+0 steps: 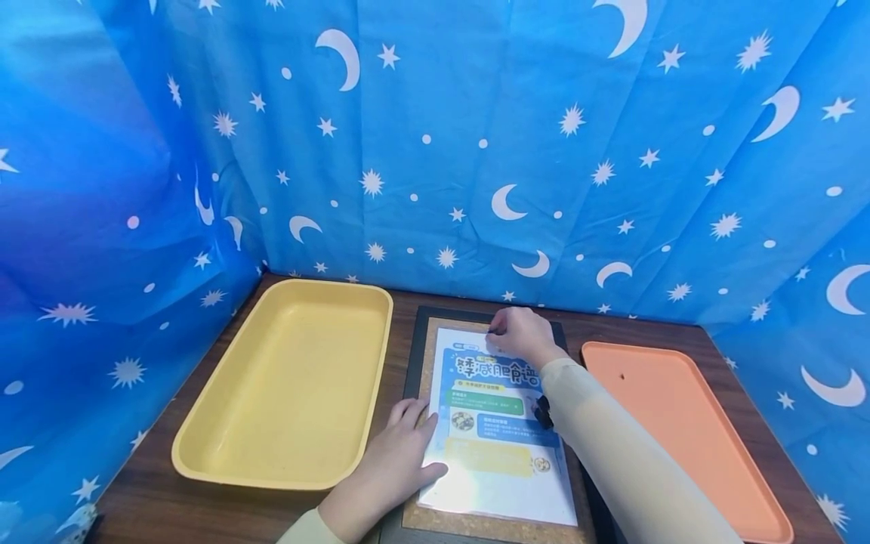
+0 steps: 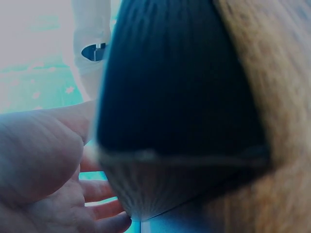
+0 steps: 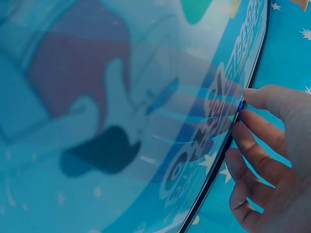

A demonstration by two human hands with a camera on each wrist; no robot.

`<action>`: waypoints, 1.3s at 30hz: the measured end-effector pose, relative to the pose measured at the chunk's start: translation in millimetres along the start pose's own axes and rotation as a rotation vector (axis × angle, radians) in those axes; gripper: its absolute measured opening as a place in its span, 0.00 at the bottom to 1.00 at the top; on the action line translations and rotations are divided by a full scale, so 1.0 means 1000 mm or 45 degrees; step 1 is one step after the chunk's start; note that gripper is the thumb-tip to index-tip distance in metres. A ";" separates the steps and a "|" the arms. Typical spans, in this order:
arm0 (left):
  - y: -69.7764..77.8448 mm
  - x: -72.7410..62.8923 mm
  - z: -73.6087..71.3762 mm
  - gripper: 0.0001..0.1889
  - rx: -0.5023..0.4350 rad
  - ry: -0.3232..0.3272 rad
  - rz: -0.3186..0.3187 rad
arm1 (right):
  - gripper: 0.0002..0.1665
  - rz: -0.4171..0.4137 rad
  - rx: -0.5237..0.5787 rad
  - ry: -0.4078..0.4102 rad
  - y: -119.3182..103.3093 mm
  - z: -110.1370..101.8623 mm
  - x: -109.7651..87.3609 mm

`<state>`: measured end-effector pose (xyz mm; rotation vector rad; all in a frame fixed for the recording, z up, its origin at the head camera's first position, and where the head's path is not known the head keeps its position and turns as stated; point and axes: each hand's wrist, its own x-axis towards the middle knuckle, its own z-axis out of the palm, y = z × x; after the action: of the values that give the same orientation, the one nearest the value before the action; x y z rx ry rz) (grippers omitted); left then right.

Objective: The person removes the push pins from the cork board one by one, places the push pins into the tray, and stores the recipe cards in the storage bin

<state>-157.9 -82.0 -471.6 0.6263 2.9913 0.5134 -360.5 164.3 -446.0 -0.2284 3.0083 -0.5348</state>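
The head view is bright, with glare low on the sheet and a purple tint across the left curtain. The left wrist view is blurred, its upper left washed out; the right wrist view is dim, reflections veiling the sheet.

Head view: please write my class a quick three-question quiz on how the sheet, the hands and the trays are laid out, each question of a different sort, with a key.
1. Open question: what does the printed sheet lie on?

2. True or false: the right hand is nearer the sheet's top edge than the left hand is.

3. Multiple choice: what colour is the tray on the picture's right?
a) green
b) yellow
c) orange

Key
1. A dark-framed cork board.
2. True.
3. c
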 end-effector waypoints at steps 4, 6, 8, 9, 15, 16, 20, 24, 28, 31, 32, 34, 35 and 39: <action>0.000 -0.001 -0.001 0.39 -0.008 -0.004 -0.002 | 0.14 0.004 -0.005 -0.011 0.000 0.000 0.003; 0.001 -0.001 -0.001 0.39 -0.011 -0.001 -0.002 | 0.12 0.012 -0.005 -0.017 0.000 -0.001 0.003; 0.000 -0.001 -0.001 0.39 -0.011 0.001 -0.001 | 0.12 0.023 -0.005 -0.028 -0.001 -0.002 0.003; 0.000 -0.001 -0.001 0.39 -0.009 0.002 -0.001 | 0.11 0.029 -0.005 -0.037 -0.001 -0.002 0.003; 0.000 -0.001 0.000 0.39 -0.008 -0.002 -0.007 | 0.11 0.073 0.008 -0.067 -0.002 -0.004 0.004; 0.001 -0.001 0.000 0.39 -0.009 -0.001 -0.006 | 0.11 0.078 0.011 -0.068 -0.003 -0.005 0.004; 0.001 -0.001 0.000 0.39 -0.007 0.004 -0.004 | 0.11 0.081 -0.002 -0.070 -0.004 -0.007 0.006; 0.001 0.000 -0.001 0.39 0.000 0.011 -0.003 | 0.10 0.051 -0.051 -0.064 -0.004 -0.009 0.009; 0.002 0.000 0.000 0.38 -0.001 0.019 -0.001 | 0.10 0.037 -0.066 -0.080 -0.007 -0.012 0.010; 0.002 -0.001 -0.001 0.38 -0.003 0.022 0.001 | 0.10 0.031 -0.073 -0.089 -0.010 -0.013 0.010; 0.002 -0.001 -0.001 0.38 -0.001 0.024 0.002 | 0.10 0.028 -0.079 -0.089 -0.011 -0.014 0.010; 0.003 -0.001 -0.002 0.38 0.000 0.026 0.004 | 0.10 0.023 -0.091 -0.086 -0.013 -0.014 0.010; 0.003 -0.001 -0.002 0.38 0.001 0.027 0.004 | 0.10 0.022 -0.100 -0.081 -0.013 -0.014 0.010; 0.003 -0.001 -0.003 0.38 0.008 0.027 0.005 | 0.10 0.027 -0.109 -0.074 -0.013 -0.012 0.010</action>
<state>-155.6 -80.6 -468.3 0.6309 3.0129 0.5146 -370.0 154.2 -430.8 -0.2129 2.9767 -0.3911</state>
